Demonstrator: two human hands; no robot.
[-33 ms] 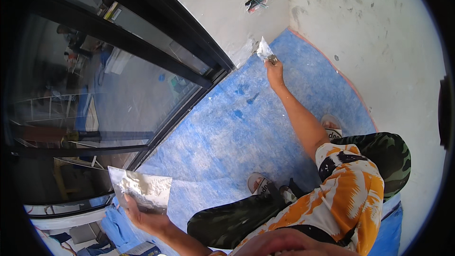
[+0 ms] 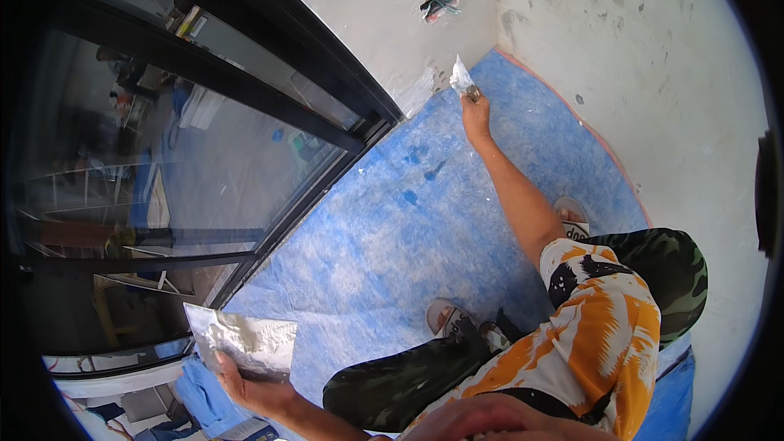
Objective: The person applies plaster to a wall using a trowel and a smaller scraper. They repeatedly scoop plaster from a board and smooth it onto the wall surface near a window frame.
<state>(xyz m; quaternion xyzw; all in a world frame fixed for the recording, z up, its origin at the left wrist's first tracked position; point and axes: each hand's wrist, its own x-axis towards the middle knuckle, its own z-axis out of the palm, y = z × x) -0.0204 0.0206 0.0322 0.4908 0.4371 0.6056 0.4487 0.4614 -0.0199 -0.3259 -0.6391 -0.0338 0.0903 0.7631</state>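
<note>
1. Left hand [image 2: 251, 392]: thumb over the plate's near edge, pinching it; remaining fingers hidden beneath.
2. Flat metal plate [image 2: 276, 349]: one, lower left, held above the floor; white paste [image 2: 233, 338] heaped on its upper face.
3. Camouflage trousers [image 2: 384, 384]: one pair, knees bent.
4. Blue floor sheet [image 2: 367, 237]: one, mottled, under both sandals [image 2: 576, 230].
5. Right hand [image 2: 475, 118]: arm outstretched; fingers closed around the knife's handle.
6. Putty knife [image 2: 461, 75]: one, paste-coated blade near the wall's foot; contact cannot be told.
7. Pale wall [image 2: 367, 8]: one, with wire-filled opening [image 2: 441, 5].
</note>
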